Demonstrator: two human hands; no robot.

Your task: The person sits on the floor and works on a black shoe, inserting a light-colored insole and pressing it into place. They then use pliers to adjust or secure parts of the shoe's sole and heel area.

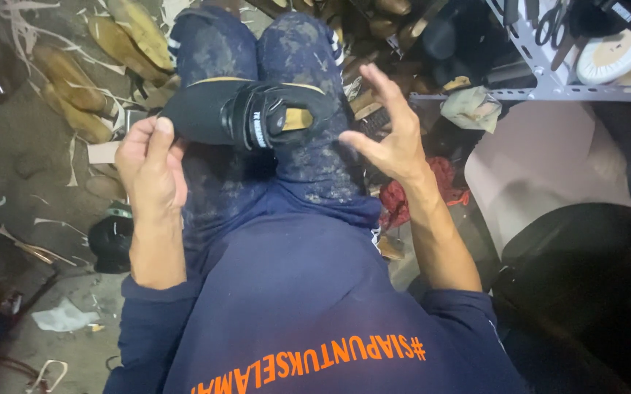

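A black shoe upper [246,111] with a strap lies across my knees, stretched over a tan wooden last whose heel end shows at its right. My left hand [151,168] pinches the toe end of the shoe at the left, thumb on top. My right hand [392,138] hovers just right of the shoe's heel, fingers spread and curled, holding nothing. My legs are in dusty dark blue trousers [297,51].
Several wooden shoe lasts [75,95] lie on the floor at upper left among leather scraps. A grey metal shelf [548,91] with scissors [552,22] and a white sole [618,51] stands at upper right. A red cloth [446,182] lies near my right forearm.
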